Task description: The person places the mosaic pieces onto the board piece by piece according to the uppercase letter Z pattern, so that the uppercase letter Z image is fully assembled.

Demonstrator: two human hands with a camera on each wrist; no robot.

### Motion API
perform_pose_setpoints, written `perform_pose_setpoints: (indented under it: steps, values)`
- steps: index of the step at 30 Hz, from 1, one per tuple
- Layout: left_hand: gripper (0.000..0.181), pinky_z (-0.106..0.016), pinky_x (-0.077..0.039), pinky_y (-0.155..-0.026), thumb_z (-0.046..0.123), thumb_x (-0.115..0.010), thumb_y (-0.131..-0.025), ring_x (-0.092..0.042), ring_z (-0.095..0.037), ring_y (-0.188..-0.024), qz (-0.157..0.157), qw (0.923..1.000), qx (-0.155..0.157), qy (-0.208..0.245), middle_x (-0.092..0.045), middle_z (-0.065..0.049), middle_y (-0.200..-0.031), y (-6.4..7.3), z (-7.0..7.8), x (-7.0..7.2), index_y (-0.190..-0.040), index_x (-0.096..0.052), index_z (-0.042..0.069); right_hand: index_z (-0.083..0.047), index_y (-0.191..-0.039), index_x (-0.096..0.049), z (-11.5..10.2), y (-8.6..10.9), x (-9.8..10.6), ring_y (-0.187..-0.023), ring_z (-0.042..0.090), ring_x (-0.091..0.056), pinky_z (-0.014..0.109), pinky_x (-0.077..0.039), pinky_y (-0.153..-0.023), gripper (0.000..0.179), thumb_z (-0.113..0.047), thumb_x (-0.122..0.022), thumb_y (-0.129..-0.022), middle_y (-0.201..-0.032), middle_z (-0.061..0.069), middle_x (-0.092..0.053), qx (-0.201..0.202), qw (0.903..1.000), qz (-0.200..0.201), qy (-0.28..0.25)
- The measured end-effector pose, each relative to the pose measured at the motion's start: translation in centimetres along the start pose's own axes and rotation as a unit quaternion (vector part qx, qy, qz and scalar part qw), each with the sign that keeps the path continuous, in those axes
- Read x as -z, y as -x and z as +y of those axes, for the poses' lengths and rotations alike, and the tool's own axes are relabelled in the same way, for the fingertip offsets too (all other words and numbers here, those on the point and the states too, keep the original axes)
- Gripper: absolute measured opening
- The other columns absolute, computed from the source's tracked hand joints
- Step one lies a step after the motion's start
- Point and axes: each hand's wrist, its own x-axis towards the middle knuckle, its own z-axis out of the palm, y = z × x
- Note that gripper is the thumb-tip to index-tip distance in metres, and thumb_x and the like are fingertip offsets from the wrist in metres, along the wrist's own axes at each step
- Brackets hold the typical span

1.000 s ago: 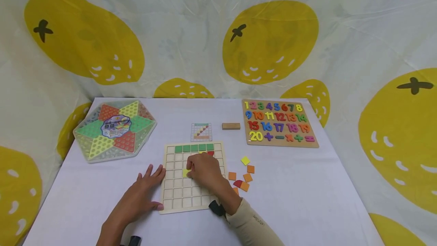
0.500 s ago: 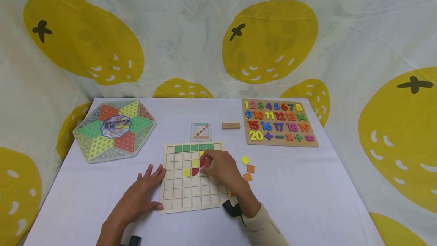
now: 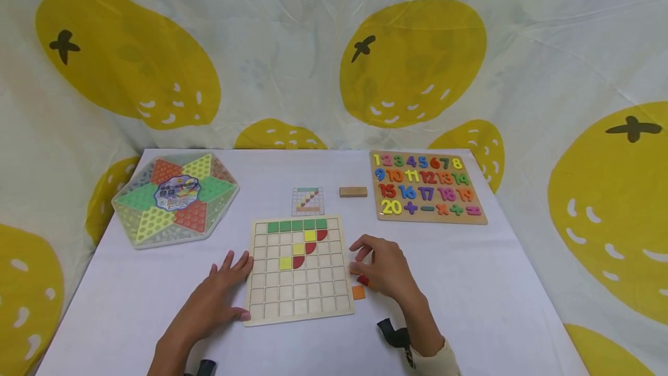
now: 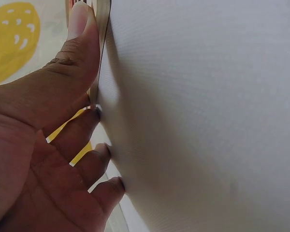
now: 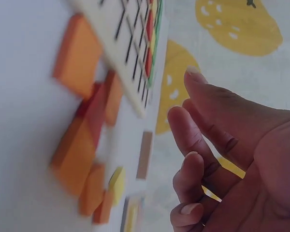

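Note:
A wooden grid board [image 3: 286,293] lies in the head view with a row of green tiles [image 3: 297,226] along its top. Below them, yellow squares [image 3: 285,263] and red quarter-round tiles [image 3: 298,262] step diagonally down to the left. My left hand [image 3: 216,292] rests at the board's left edge, fingers spread, thumb near the lower corner. My right hand [image 3: 383,266] hovers just right of the board over loose tiles, thumb and fingers apart, holding nothing. Under it show a red quarter-round tile [image 3: 363,279] and an orange square [image 3: 358,292]; other loose pieces, including a yellow tile [image 5: 117,185], appear in the right wrist view.
Behind the board lie a small pattern card [image 3: 308,201] and a wooden block [image 3: 353,192]. A number puzzle board [image 3: 429,188] is at the back right. At the back left sits a hexagonal Chinese checkers set [image 3: 175,200]. A fruit-print cloth [image 3: 282,62] hangs behind the table.
My right hand has moved right, from the middle of the board to the loose tiles, uncovering the yellow and red diagonal. My left hand has stayed in place.

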Motion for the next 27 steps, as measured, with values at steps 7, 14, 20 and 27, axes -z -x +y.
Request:
perform_pose_setpoints:
  steps: [7,14,20,27]
  values:
    - [0.114,-0.074,-0.023,-0.125,0.025,-0.1,-0.061,-0.022,-0.051,-0.161,0.006,0.9999,-0.007,0.007,-0.038,-0.017,-0.169,0.1,0.1,0.1,-0.159,-0.046,0.004,-0.021,-0.097,-0.078,2.0,1.6,0.2,-0.088,0.016,-0.057,0.031,-0.047,-0.077,0.025,-0.021,-0.096,-0.078,-0.087,-0.006,-0.071,-0.022,0.9991,-0.004,0.035]
    - [0.113,-0.075,-0.023,-0.125,0.025,-0.1,-0.061,-0.023,-0.05,-0.161,0.013,0.9998,-0.012,0.008,-0.039,-0.016,-0.169,0.2,0.0,0.0,-0.159,-0.047,0.004,-0.02,-0.091,-0.078,2.9,2.1,-0.4,-0.086,0.015,-0.056,0.032,-0.047,-0.075,0.024,-0.016,-0.096,-0.076,-0.083,-0.007,-0.066,-0.025,0.9975,-0.006,0.065]
    - [0.113,-0.075,-0.024,-0.124,0.026,-0.1,-0.061,-0.023,-0.05,-0.161,0.012,0.9998,-0.014,0.004,-0.039,-0.016,-0.169,0.2,0.0,-0.1,-0.159,-0.047,0.005,-0.019,-0.09,-0.076,3.3,2.1,-1.1,-0.082,0.014,-0.053,0.029,-0.044,-0.07,0.025,-0.014,-0.096,-0.075,-0.082,-0.004,-0.06,-0.03,0.9968,0.003,0.074]
    - [0.114,-0.074,-0.024,-0.125,0.026,-0.1,-0.061,-0.023,-0.049,-0.161,0.011,0.9999,-0.01,-0.002,-0.039,-0.015,-0.169,0.2,0.1,-0.1,-0.159,-0.048,0.006,-0.019,-0.088,-0.075,3.2,2.0,-1.1,-0.082,0.014,-0.053,0.028,-0.046,-0.07,0.027,-0.013,-0.097,-0.074,-0.084,-0.003,-0.06,-0.017,0.9961,0.012,0.086]
